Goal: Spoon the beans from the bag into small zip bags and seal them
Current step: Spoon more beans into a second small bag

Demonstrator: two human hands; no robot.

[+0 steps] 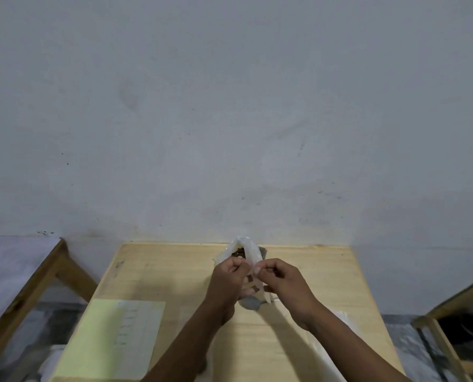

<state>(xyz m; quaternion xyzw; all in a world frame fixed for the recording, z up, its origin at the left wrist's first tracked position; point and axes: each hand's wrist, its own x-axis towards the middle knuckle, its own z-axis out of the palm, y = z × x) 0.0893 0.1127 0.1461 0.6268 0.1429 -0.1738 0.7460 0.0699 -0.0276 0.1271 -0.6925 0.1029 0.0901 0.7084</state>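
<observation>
I hold the bag (245, 253), beans (238, 253) showing at its mouth, above the table (174, 271), left hand (229, 279) and right hand (282, 282) pinching its near edge with curled fingers; no sealed zip bags visible, most work apparently left.

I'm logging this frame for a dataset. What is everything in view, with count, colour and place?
wooden table: one, pale wood, centre.
zip bag: one, clear with dark beans inside, held above the table's far middle.
spoon: one, grey, on the table under the hands, partly hidden.
paper sheet: one, yellow-green, table's near left.
plastic sheet: one, clear, table's near right; identity unsure.
wooden frames: two, brown, far left and right.
wall: grey-white, behind.
left hand: pinches the zip bag.
right hand: pinches the zip bag.
</observation>
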